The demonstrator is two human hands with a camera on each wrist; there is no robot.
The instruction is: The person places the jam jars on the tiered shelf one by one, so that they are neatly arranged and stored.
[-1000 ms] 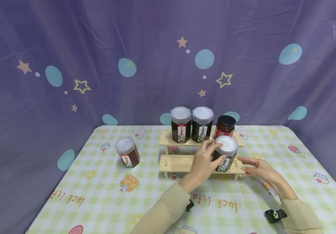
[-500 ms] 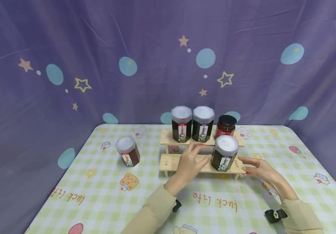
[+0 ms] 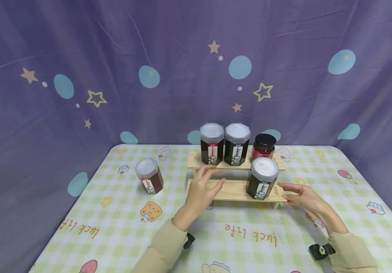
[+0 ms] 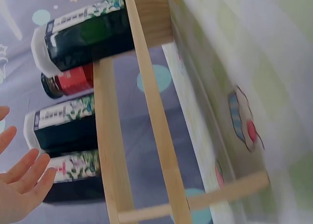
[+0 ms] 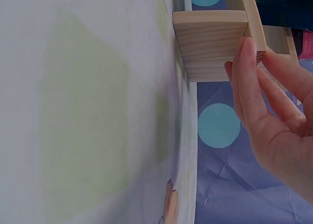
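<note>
My left hand [image 3: 197, 195] hovers over the left part of the lower board of a two-tier wooden shelf [image 3: 233, 190], with its fingers spread and nothing between them. At the board's right end, my right hand [image 3: 303, 197] holds the corner between thumb and fingers; the right wrist view shows fingertips against the wooden edge [image 5: 257, 26]. A dark jar with a white lid [image 3: 263, 178] stands upright on the lower board's right part. Behind it on the upper board are two similar dark jars [image 3: 212, 145] [image 3: 237, 145] and a black-lidded red jar [image 3: 263, 147].
Another white-lidded jar [image 3: 149, 176], reddish-brown, stands alone on the checked tablecloth [image 3: 114, 235], left of the shelf. A purple patterned curtain [image 3: 168, 49] hangs behind the table.
My left hand has let go of the jar on the lower board and moved left, away from it. That jar stays in place. My right hand has not moved.
</note>
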